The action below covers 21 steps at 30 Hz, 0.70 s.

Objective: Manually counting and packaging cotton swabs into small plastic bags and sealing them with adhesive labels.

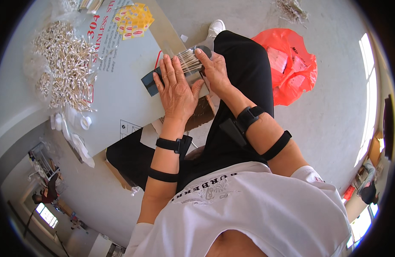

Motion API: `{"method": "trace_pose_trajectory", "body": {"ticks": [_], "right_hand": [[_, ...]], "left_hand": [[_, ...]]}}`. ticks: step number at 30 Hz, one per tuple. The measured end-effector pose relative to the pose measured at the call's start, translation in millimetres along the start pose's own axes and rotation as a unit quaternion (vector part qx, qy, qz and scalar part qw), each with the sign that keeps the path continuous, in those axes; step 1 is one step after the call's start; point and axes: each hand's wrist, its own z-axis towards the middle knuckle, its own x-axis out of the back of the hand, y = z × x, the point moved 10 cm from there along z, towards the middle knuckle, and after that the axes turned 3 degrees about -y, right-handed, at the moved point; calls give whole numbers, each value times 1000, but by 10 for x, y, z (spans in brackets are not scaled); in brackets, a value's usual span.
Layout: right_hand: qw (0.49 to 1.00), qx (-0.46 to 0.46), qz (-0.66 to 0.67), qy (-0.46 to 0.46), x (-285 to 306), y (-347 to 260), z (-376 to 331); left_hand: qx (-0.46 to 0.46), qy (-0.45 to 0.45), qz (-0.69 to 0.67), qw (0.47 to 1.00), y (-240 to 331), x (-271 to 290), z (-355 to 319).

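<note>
A clear packet of cotton swabs (188, 60) lies at the table's edge, its sticks side by side. My right hand (216, 73) grips its right end, thumb on top and the other fingers mostly hidden beneath. Fingers stretched flat, my left hand (177, 88) rests over the packet's left side, next to a dark green flat piece (149, 84). How far that piece runs under the hand is hidden. A dark grey rounded piece (203, 52) shows just beyond my right thumb.
A big heap of loose cotton swabs (71, 64) covers the table's (114, 100) left side. Yellow printed packets (135, 20) lie at the back. White plastic strips (77, 143) hang off the left edge. Below is an open cardboard box (201, 115); a red plastic bag (287, 68) stands right.
</note>
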Motion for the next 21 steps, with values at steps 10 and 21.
{"method": "trace_pose_trajectory", "body": {"ticks": [10, 21], "right_hand": [[999, -5, -49, 23, 78, -12, -24], [994, 19, -92, 47, 148, 18, 4]], "left_hand": [[22, 24, -133, 991, -118, 88, -112], [55, 32, -47, 997, -181, 53, -84]]}}
